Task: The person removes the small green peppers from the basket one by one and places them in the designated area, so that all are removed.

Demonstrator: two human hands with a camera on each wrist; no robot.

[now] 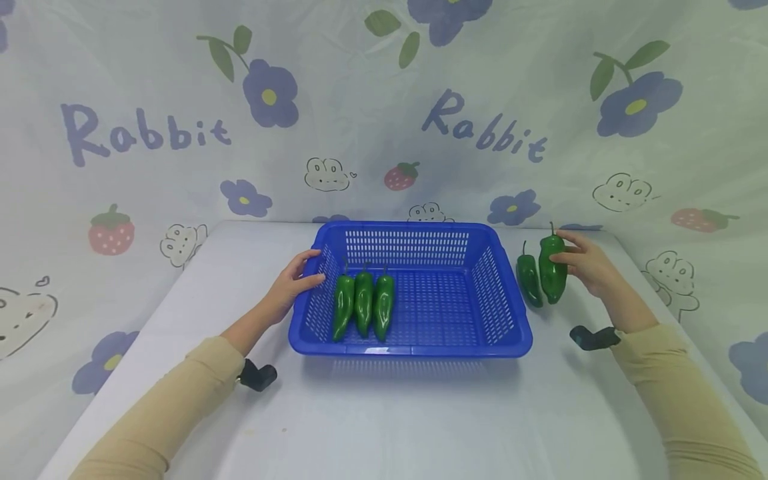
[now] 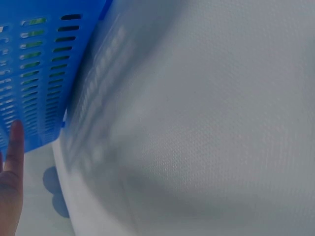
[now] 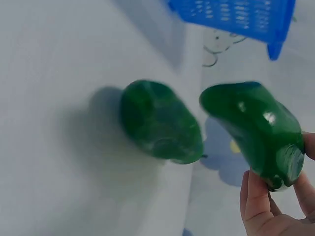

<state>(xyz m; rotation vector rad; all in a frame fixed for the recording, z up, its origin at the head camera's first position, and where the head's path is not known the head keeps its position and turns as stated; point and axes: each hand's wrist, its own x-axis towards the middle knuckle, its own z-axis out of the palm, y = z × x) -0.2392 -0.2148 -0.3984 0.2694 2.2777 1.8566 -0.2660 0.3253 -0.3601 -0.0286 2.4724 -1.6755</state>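
Observation:
A blue plastic basket [image 1: 408, 350] stands on the table, with three green peppers [image 1: 363, 303] side by side in its left half. My left hand [image 1: 291, 287] grips the basket's left rim; in the left wrist view one finger [image 2: 16, 142] lies against the outside of the slotted wall. To the right of the basket, my right hand [image 1: 588, 263] holds a green pepper [image 3: 268, 132] between thumb and fingers, raised off the table in the right wrist view. Beside it another green pepper [image 1: 529, 280] lies on the table, close to the basket's right side.
A white cloth covers the table [image 1: 384, 427]. Behind it hangs a pale curtain [image 1: 360, 133] printed with flowers, strawberries and rabbits. Dark wrist-worn devices [image 1: 258, 375] stick out below both forearms.

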